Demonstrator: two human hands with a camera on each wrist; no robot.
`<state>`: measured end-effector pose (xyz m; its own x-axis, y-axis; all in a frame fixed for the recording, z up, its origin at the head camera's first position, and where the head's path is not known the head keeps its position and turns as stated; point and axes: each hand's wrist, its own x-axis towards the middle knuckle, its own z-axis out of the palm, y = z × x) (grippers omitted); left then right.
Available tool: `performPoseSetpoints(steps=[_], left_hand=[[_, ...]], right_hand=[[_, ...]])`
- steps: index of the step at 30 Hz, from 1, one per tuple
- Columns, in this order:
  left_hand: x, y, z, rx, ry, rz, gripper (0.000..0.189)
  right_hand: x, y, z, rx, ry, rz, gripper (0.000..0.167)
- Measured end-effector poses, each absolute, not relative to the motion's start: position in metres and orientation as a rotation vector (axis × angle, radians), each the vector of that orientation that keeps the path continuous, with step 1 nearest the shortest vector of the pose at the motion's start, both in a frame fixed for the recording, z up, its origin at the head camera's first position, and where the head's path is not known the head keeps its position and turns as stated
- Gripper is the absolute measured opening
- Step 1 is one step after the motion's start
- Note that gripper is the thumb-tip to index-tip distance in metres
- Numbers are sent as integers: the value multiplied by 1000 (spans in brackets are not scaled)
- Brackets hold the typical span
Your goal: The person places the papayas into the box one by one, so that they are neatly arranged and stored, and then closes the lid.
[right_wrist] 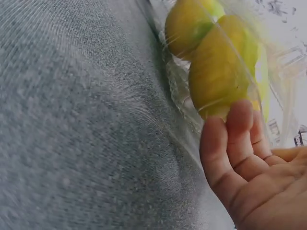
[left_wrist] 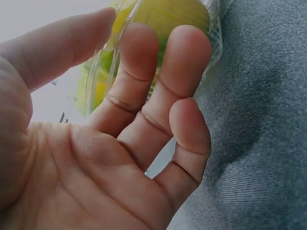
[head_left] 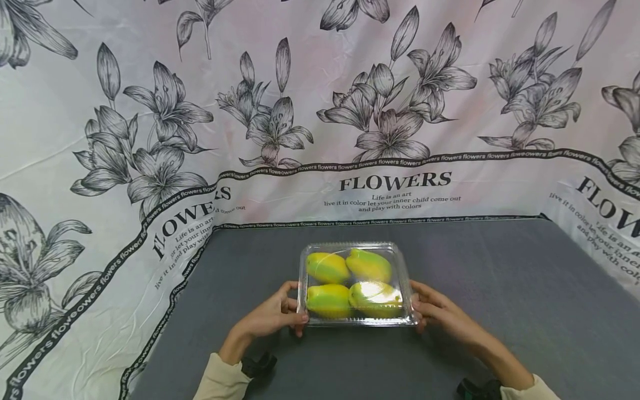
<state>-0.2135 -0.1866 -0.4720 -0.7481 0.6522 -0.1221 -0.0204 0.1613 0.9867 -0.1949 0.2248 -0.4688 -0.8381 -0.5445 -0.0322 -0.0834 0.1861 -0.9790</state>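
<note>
A clear plastic clamshell box (head_left: 360, 321) sits in the middle of the head view, its lid closed over several yellow-green mangoes (head_left: 327, 300). My left hand (head_left: 270, 318) holds its left side near the front corner, thumb above and fingers lower down. On the opposite side, my right hand (head_left: 440, 315) grips the right edge near the front corner. The left wrist view has the left hand's fingers bent against the box wall, with a mango (left_wrist: 182, 14) behind. Right fingertips touch the plastic beside a mango (right_wrist: 223, 67) in the right wrist view. Whether the base touches the table I cannot tell.
A dark grey cloth-covered table (head_left: 500, 266) spreads beneath the box. White fabric (head_left: 280, 194) with printed flowers and lettering encloses the back and both sides. Dark straps (head_left: 259, 365) circle the wrists below pale sleeves (head_left: 222, 383).
</note>
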Motion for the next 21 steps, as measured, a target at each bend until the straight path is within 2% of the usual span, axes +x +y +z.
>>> performPoseSetpoints(steps=[9, 15, 18, 21], left_hand=[[-214, -183, -474, 540, 2021, 1623, 72], [-211, -167, -477, 484, 2082, 1692, 70], [-208, -159, -480, 419, 2147, 1750, 62], [-205, -148, -484, 337, 2242, 1820, 46]], right_hand=[[-194, 221, -467, -497, 2053, -1619, 71], [-188, 207, -470, -456, 2262, -1765, 55], [-184, 195, -471, -292, 2407, -1798, 48], [-183, 187, -473, -151, 2468, -1841, 47]])
